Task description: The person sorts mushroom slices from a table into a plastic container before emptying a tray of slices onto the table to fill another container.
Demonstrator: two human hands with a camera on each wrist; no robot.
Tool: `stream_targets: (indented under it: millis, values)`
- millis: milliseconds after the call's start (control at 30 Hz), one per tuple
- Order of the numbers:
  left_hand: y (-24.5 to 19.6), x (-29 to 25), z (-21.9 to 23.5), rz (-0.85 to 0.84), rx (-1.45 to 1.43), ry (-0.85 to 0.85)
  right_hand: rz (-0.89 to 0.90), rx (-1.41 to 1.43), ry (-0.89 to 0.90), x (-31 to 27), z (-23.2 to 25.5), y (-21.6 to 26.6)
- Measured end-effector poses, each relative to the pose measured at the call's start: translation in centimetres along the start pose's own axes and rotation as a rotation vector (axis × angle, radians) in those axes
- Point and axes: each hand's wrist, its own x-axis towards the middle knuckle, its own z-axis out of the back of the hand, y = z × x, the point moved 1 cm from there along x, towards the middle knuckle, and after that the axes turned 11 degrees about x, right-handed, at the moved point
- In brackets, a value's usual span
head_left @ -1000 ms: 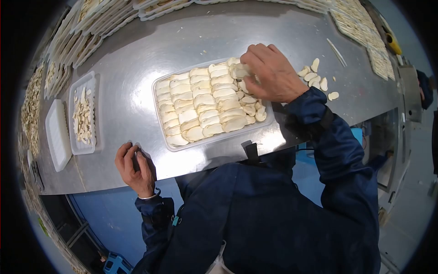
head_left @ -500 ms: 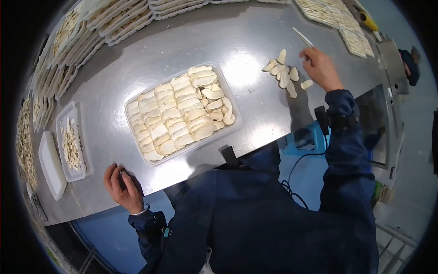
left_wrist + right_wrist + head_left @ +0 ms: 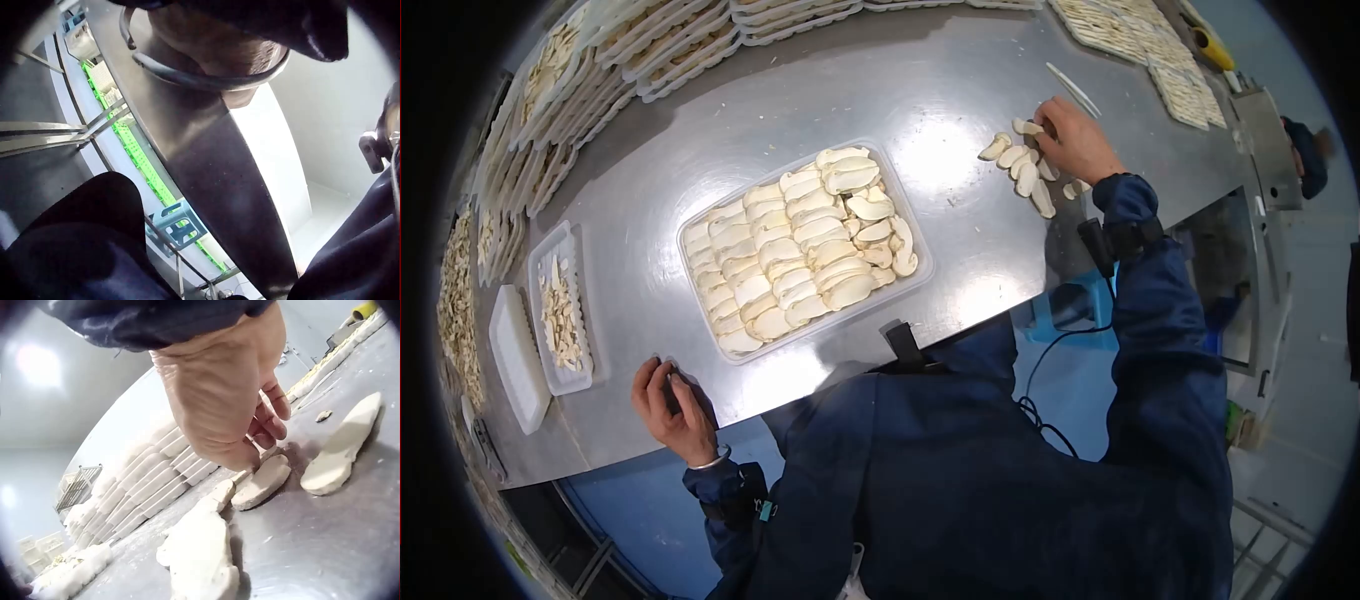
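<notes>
My right hand is over the loose pile of mushroom slices on the right. Its fingertips and thumb pinch the end of one pale mushroom slice; in the right wrist view the fingers partly hide the contact. Flat mushroom slices lie around this hand. A clear plastic tray in the middle holds overlapping rows of slices, with smaller, uneven pieces along its right side. My left hand rests at the table's front edge, fingers loosely bent and holding nothing; the left wrist view shows mainly its wrist and a bracelet.
At left, a white tray of small pieces stands beside an upturned white tray. Stacked filled trays line the back. White tweezers lie beyond the right hand. A blue stool stands below the metal table's edge.
My right hand left the tray for the loose pile at right, then moved slightly left onto a slice, which has turned. The left hand stays at the table edge; the head view shifted.
</notes>
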Motion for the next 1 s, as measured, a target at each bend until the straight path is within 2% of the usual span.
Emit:
stream_targets:
  millis: [67,267,467,567,667,767,867,1000]
  values:
    - [-0.1,0.1,0.1,-0.013,0.036,0.006,-0.036,0.063,0.008,0.3,0.0,-0.3]
    - [-0.3,0.2,0.2,-0.008,0.060,0.006,-0.108,0.016,0.036,1.1,0.1,0.0]
    - [-0.4,0.2,0.3,-0.010,0.076,0.005,-0.106,-0.058,0.043,1.5,0.0,0.4]
    - [-0.4,0.2,0.3,-0.011,0.080,0.001,-0.036,-0.088,0.010,1.6,-0.2,0.0]
    - [-0.3,0.1,0.2,-0.015,0.083,-0.001,-0.109,0.055,0.006,1.5,0.2,0.4]
    - [-0.2,0.2,0.2,-0.027,0.083,-0.002,-0.121,0.069,-0.051,1.8,-0.4,-0.8]
    - [-0.3,0.3,0.3,-0.037,0.096,0.002,-0.138,0.122,-0.006,2.3,-0.1,-1.4]
    - [-0.4,0.2,0.2,-0.034,0.092,-0.003,-0.195,0.054,0.019,2.8,0.2,-1.0]
